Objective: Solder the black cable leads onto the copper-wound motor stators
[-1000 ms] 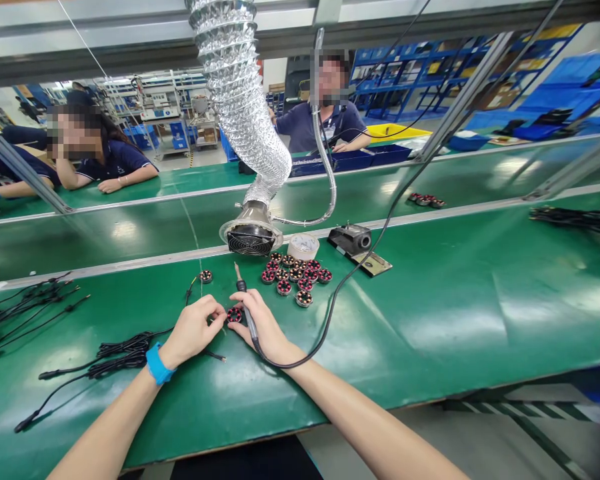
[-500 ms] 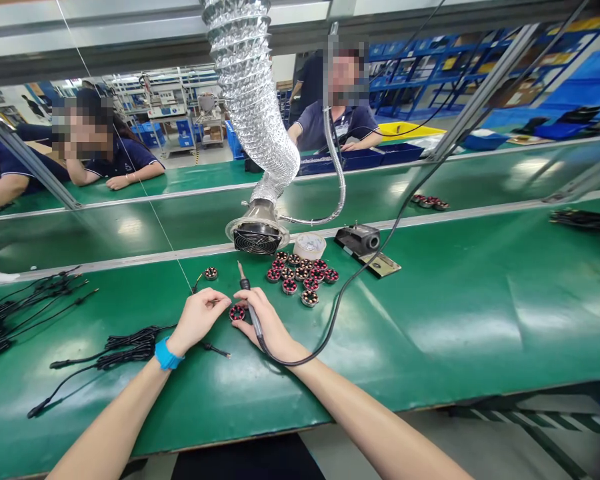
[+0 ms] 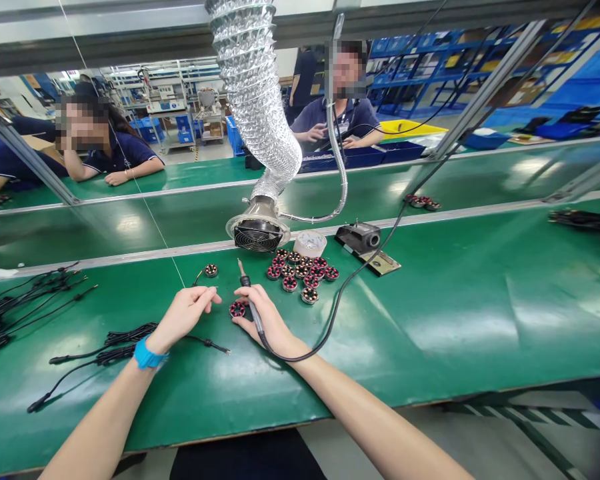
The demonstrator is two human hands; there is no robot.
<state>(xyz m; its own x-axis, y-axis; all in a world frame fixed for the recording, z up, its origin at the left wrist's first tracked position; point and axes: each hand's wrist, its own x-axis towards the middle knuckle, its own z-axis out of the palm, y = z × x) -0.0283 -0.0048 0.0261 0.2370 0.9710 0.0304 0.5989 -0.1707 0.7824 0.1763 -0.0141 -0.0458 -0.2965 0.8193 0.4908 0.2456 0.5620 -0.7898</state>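
My right hand (image 3: 267, 323) is closed around a soldering iron (image 3: 255, 313), its tip pointing up and away from me. Its thumb and finger also touch a small round motor stator (image 3: 237, 309) with red windings. To the left, my left hand (image 3: 187, 317) pinches a thin solder wire (image 3: 163, 235) that runs down from above; a short end sticks out past the fingertips. Beyond that hand lies a single stator (image 3: 211, 270) with a short lead. Several more stators (image 3: 303, 270) are grouped ahead of my right hand. A black cable (image 3: 207, 342) passes beneath my left wrist.
A fume extractor (image 3: 258, 230) on a foil duct hangs over the bench's far side. Behind the stators are a tape roll (image 3: 310, 244) and an iron stand (image 3: 361, 239). Black cable bundles (image 3: 10, 310) lie at left. The iron's cord (image 3: 337, 313) loops rightward. Co-workers sit opposite.
My left hand has drawn back left, away from the stator, with the solder wire still pinched. My right hand stays nearly where it was. A co-worker opposite has moved a hand.
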